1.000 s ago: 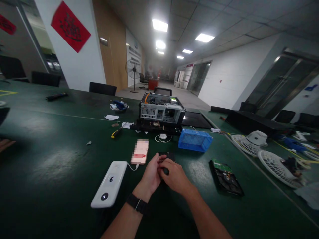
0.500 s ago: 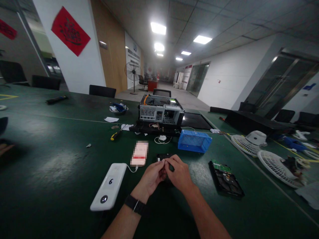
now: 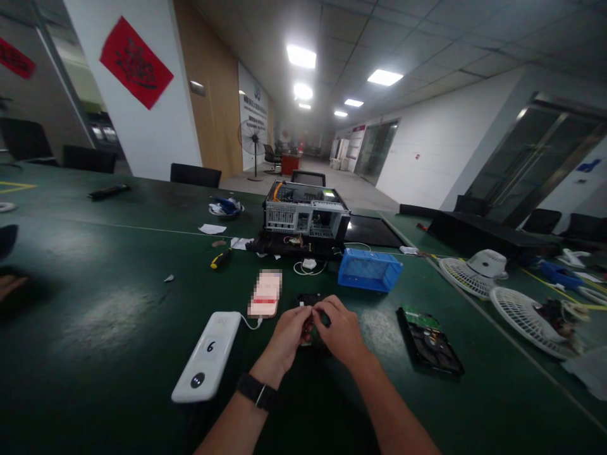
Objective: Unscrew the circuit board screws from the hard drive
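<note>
Apparently fine fingertip work is in hand: the left hand [image 3: 285, 336] and right hand [image 3: 345, 328] curl together, tips meeting over one black drive-like unit [image 3: 309, 297] on the table [image 3: 118, 392]; whether they grip anything I cannot tell. Continuing calls for steady, light pressure. Around them: one exposed hard drive [image 3: 429, 341], one blue bin [image 3: 370, 270], two fan grilles [image 3: 461, 275].

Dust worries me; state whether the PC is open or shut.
Open: the PC has its top uncovered, showing an orange strip inside.
</note>
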Demonstrator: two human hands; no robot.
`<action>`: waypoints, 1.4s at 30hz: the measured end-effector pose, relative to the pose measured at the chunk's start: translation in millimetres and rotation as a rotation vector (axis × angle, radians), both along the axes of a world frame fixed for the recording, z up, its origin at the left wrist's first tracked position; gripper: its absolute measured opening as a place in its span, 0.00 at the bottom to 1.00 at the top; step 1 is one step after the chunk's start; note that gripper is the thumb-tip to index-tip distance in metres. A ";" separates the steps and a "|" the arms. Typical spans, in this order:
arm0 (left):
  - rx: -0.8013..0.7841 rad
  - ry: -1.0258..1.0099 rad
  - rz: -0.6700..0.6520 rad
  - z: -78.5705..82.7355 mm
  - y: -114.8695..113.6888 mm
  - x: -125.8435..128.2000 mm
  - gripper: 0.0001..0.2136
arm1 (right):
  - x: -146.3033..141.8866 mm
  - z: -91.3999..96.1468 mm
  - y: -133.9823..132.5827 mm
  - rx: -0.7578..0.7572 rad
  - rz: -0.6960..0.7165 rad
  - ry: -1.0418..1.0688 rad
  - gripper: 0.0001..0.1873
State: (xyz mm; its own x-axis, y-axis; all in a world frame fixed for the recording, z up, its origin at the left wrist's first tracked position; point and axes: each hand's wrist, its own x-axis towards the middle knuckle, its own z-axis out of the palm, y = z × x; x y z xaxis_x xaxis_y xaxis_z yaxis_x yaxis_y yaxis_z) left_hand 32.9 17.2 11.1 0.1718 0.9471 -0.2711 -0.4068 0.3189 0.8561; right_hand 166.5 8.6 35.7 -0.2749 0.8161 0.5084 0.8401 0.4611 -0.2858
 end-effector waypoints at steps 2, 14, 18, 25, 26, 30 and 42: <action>0.021 0.056 -0.004 2.1 -1.4 -0.5 0.16 | 1.2 -0.1 0.3 0.013 0.007 -0.028 0.09; 0.049 0.144 0.025 0.4 0.3 0.1 0.16 | 1.6 1.0 -0.8 0.014 0.013 -0.059 0.09; 0.059 0.163 0.005 -0.2 0.2 -0.7 0.16 | 1.6 4.3 -1.6 -0.031 0.020 -0.011 0.08; 0.074 0.134 -0.031 2.6 0.3 -2.2 0.18 | 1.2 8.9 -3.3 -0.089 0.031 0.128 0.07; 0.056 0.122 -0.037 3.0 0.5 -3.1 0.18 | 1.1 8.7 -3.2 -0.090 0.031 0.149 0.07; 0.002 0.046 -0.060 3.2 1.7 -8.4 0.17 | 0.3 8.4 -2.3 -0.095 0.059 0.218 0.06; -0.061 -0.145 -0.150 6.9 4.1 -18.7 0.13 | -1.8 7.6 -3.1 -0.066 0.113 0.308 0.08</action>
State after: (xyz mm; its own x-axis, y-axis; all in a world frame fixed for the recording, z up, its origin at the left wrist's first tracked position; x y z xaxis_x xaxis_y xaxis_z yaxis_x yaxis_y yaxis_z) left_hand 14.2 21.3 18.0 0.3506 0.8909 -0.2889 -0.4689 0.4340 0.7693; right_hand 164.7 5.5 43.2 -0.2073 0.8233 0.5285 0.6538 0.5184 -0.5512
